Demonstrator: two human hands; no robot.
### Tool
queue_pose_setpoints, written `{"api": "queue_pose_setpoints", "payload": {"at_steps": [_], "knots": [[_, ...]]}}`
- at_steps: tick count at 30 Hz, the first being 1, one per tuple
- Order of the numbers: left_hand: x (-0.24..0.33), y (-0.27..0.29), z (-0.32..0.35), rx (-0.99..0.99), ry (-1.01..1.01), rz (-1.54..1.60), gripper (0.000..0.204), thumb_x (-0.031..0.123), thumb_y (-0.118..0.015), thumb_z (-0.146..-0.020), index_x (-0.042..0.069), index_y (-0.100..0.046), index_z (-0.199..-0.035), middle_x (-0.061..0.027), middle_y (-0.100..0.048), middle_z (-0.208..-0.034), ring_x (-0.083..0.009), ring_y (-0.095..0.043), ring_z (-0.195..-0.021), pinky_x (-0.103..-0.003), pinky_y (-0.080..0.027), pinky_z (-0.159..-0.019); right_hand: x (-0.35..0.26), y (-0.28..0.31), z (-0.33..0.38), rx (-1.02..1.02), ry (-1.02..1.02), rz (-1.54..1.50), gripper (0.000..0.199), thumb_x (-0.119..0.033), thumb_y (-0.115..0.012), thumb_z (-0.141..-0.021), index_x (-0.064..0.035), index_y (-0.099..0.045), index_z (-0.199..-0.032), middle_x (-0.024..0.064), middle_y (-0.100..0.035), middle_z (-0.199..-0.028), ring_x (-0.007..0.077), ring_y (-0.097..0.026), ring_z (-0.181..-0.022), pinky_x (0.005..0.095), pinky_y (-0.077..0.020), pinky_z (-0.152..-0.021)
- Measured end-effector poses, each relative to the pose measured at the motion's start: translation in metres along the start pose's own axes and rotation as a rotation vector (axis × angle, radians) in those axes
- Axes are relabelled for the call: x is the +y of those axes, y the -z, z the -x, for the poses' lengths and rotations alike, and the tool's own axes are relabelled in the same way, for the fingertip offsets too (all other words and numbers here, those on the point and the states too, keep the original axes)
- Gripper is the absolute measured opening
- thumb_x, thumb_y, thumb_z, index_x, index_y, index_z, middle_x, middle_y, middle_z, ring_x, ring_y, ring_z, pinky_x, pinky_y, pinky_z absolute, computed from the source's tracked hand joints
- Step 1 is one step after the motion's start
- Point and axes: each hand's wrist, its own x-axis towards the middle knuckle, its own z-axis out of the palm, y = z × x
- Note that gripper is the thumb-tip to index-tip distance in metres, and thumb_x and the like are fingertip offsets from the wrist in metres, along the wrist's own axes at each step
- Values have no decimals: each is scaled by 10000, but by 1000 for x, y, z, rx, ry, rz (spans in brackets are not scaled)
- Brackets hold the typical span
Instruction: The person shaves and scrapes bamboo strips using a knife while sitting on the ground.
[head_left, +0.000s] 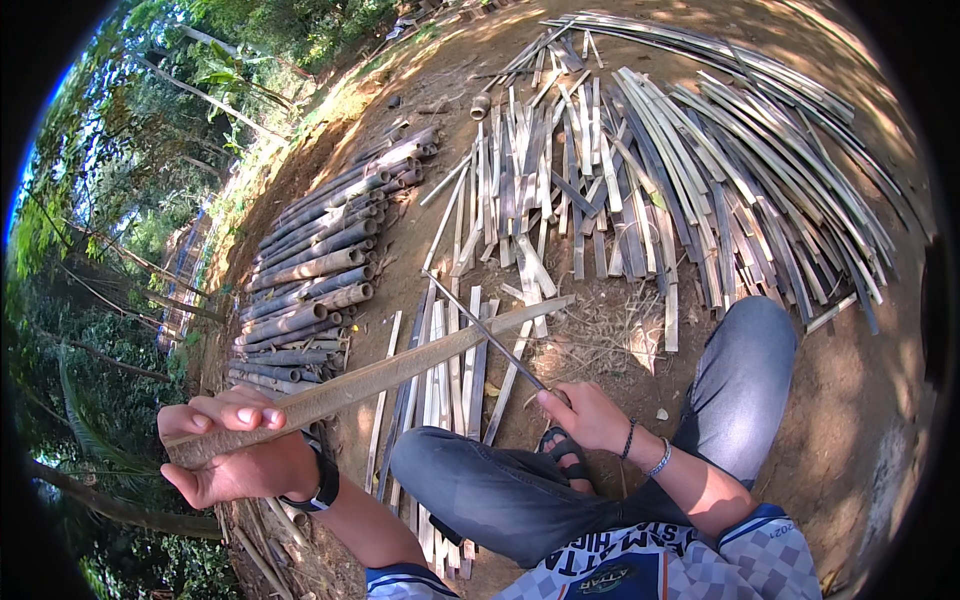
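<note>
My left hand grips one end of a flat split bamboo strip, fingers over its upper side and thumb below. The strip slants up to the right, in front of my knees. In my right hand is a long, narrow, dark-bladed knife, its handle mostly hidden by my fingers. The blade points up and to the left and crosses the strip near the strip's far end. Whether the edge bites into the bamboo I cannot tell.
Several bamboo slats lie on the ground beside my bent left knee. Beyond them spreads a large heap of split slats. Whole bamboo poles are stacked at the left, with trees and leaves past them.
</note>
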Motion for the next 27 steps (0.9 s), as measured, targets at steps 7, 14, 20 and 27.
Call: {"api": "queue_pose_setpoints", "payload": {"at_steps": [7, 14, 20, 27], "knots": [[-33, -38, -40, 181, 77, -90, 539, 561, -281, -938, 55, -460, -881, -144, -558, -593, -244, -570, -474, -327, -484, -391, -27, -2, 6, 36, 134, -93, 529, -433, -483, -952, 35, -566, -719, 163, -474, -482, 317, -506, -445, 413, -400, -492], [-70, -63, -79, 120, 169, -132, 557, 600, -281, -928, 80, -481, -902, -98, -573, -612, -207, -597, -535, -339, -507, -441, -18, 29, -28, 31, 51, -200, 568, -464, -451, -963, 23, -573, -698, 88, -470, -449, 190, -519, -411, 350, -423, -458], [-99, -86, -109, -10, 222, -14, 580, 582, -250, -933, 54, -488, -893, -124, -576, -603, -237, -595, -475, -309, -512, -407, -29, 43, -35, 17, 33, -373, 486, -400, -416, -996, -10, -532, -730, 11, -447, -469, 92, -421, -348, 269, -325, -347], [-130, -113, -139, -173, 282, 8, 507, 482, -222, -970, 59, -492, -908, -77, -536, -664, -208, -568, -589, -362, -514, -536, -8, 60, -59, 138, 1, -308, 505, -424, -422, -991, -16, -515, -709, 12, -453, -482, 83, -426, -378, 256, -331, -358]]}}
